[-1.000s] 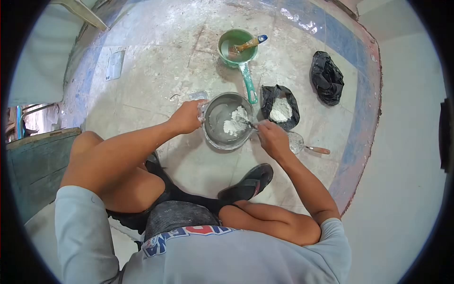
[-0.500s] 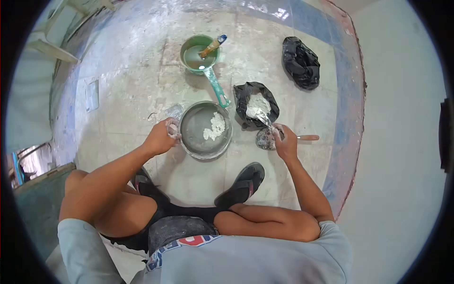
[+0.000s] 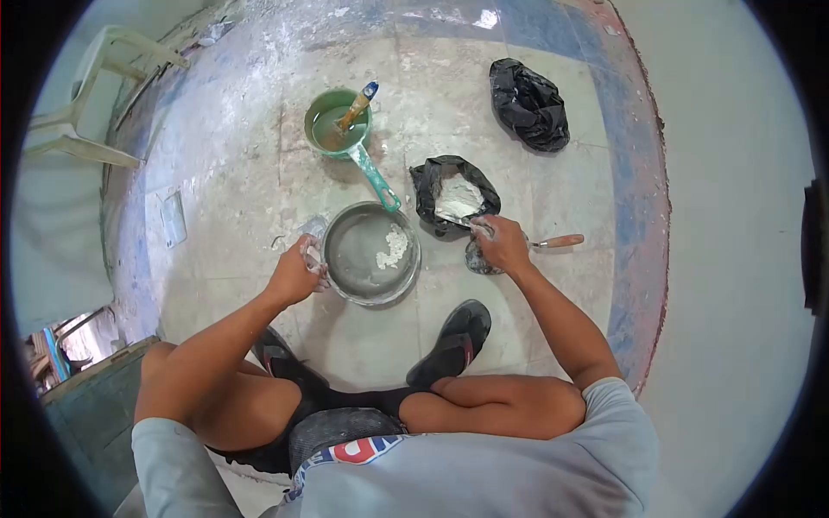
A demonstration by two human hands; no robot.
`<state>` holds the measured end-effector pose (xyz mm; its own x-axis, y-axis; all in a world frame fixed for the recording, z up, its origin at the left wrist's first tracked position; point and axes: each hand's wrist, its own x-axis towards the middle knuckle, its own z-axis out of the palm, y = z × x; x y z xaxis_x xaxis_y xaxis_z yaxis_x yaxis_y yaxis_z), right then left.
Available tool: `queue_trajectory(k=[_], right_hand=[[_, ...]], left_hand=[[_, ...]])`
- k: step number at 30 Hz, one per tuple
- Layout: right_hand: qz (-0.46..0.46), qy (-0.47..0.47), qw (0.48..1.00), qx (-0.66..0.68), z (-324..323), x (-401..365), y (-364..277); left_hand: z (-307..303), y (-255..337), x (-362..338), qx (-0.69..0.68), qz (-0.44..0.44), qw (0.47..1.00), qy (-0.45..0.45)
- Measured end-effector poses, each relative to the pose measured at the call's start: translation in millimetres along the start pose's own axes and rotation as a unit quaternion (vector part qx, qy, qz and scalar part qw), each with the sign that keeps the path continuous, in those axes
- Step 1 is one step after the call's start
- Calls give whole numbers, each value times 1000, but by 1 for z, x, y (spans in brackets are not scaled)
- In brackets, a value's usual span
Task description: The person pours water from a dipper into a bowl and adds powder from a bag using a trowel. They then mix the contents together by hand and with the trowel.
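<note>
My left hand [image 3: 300,269], dusted white, is closed at the left rim of a round grey basin [image 3: 350,285]. A patch of white powder [image 3: 395,248] lies inside the basin, towards its right side. My right hand [image 3: 501,242] is pinched on the handle of what looks like a metal spoon [image 3: 466,222]. Its far end reaches into white powder [image 3: 458,197] in an open black plastic bag [image 3: 425,192]. Under and beside that hand lies a wooden-handled tool [image 3: 563,242], its other end partly hidden by my fingers.
Beyond the basin stands a green dipper [image 3: 315,142] of cloudy liquid with a paintbrush [image 3: 356,108] in it. A second black bag [image 3: 531,108] lies at the back right. A plastic chair [image 3: 95,104] is at far left; a wall [image 3: 734,259] runs along the right.
My right hand has moved slightly up and left, bringing the spoon lower against the powder in the bag. My left hand stays at the basin's rim. The camera view has shifted a little.
</note>
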<state>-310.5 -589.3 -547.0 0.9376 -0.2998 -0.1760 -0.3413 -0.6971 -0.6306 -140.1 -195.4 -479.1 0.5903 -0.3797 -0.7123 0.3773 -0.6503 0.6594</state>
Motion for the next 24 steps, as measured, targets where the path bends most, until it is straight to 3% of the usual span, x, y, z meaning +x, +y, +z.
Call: queue_trajectory(k=[7,19,24], right_hand=[[48,53,997,-37,4,6,3],[-52,108,990,-78,-34,-8,-10],[-107,54,991,-64,-42,-18,-45]], left_hand=[[-1,-5,2,-13,8,1000,-10],[-1,0,4,77,59,995,19],[-1,-10,12,120,92,988,34]])
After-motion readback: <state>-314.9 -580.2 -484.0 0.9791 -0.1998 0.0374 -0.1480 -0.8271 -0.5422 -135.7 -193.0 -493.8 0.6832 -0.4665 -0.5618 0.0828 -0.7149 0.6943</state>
